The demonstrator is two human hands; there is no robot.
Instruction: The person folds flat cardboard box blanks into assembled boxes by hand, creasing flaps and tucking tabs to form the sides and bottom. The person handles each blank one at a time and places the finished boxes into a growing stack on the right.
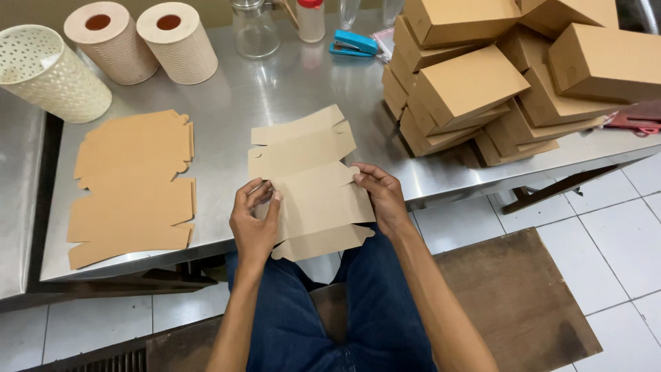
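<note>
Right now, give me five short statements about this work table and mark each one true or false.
1. Both the left hand and the right hand grip one flat cardboard box blank. True.
2. The stack of unfolded blanks lies right of the hands. False: it lies to their left.
3. Folded brown boxes are piled at the table's right end. True.
4. The stapler is red. False: it is blue.
5. Two paper rolls stand upright on the steel table. True.

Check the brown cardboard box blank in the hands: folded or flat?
Mostly flat: the brown cardboard box blank lies spread, flaps out, left hand and right hand gripping its edges.
</note>
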